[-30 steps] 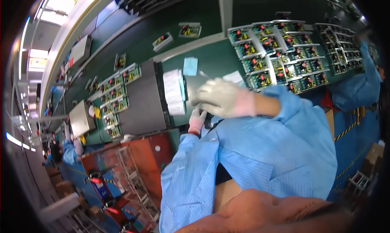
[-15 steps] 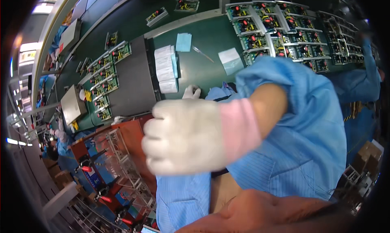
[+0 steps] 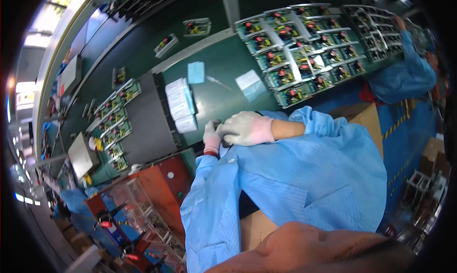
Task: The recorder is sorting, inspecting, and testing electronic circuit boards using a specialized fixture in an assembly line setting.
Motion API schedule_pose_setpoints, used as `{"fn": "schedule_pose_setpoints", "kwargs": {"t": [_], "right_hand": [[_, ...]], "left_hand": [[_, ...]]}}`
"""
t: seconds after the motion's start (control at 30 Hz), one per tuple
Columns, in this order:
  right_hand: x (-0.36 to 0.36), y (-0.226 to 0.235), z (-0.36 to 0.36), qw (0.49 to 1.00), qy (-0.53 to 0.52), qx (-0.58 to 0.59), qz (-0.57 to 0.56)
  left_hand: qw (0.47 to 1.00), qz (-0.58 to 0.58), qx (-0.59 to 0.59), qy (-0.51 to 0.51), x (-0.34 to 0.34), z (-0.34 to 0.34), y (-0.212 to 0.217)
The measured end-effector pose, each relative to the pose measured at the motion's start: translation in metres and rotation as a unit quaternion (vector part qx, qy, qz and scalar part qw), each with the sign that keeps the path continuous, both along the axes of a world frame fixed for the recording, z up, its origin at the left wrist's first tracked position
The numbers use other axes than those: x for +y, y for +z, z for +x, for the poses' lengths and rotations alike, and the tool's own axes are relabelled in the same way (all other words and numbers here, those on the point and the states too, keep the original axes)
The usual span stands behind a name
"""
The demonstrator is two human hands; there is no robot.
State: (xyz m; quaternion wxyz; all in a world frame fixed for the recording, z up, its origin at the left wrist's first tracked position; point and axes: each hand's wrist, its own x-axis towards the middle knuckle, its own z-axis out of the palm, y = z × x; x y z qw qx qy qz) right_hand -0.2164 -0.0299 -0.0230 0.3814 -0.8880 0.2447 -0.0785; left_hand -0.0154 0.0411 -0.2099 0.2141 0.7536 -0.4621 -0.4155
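My gloved left hand [image 3: 211, 138] and gloved right hand [image 3: 246, 129] meet in front of my body at the near edge of the green table [image 3: 214, 104]. Both gloves are whitish with pink cuffs, and the fingertips look dark grey. The right fingers bend down beside the left ones; both hands look closed. Whatever lies between them, if anything, is hidden. Just beyond are a stack of printed sheets [image 3: 180, 104], a light-blue square pad [image 3: 195, 72], a thin pen-like stick [image 3: 219, 83] and a white-and-blue sheet [image 3: 251, 85].
Rows of circuit boards in metal frames [image 3: 295, 99] fill the right; more boards [image 3: 119, 115] lie beside a dark mat [image 3: 147, 118] at left. An orange machine [image 3: 159, 182] stands near left. A co-worker in blue [image 3: 404, 77] reaches over boards at far right, near a cardboard box [image 3: 373, 127].
My right hand has dropped from close in front of the camera to beside the left hand at the table edge. The view has shifted, showing more of the right-hand floor.
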Motion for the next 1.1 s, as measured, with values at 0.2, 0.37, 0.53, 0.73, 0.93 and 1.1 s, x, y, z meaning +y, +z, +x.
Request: {"fn": "schedule_pose_setpoints", "kwargs": {"t": [0.2,0.37,0.53,0.73,0.93,1.1], "right_hand": [[0.005,-0.006,0.021,0.996,0.074,0.025,0.051],[0.01,-0.012,0.044,0.985,0.154,0.041,0.063],[0.018,-0.01,0.075,0.962,0.266,0.045,0.031],[0.043,-0.003,0.105,0.921,0.385,0.007,0.053],[0.077,0.005,0.132,0.885,0.458,0.047,0.063],[0.122,0.008,0.152,0.845,0.529,0.057,0.054]], "left_hand": [[0.997,-0.079,0.003,0.025,0.029,0.0,-0.001],[0.992,-0.07,0.034,0.103,0.057,-0.007,0.008],[0.98,-0.11,0.033,0.16,0.09,-0.02,0.017],[0.952,-0.127,0.005,0.277,0.122,-0.019,0.03],[0.935,-0.098,-0.018,0.34,0.164,-0.021,0.045],[0.9,-0.111,-0.051,0.418,0.214,-0.027,0.05]]}}
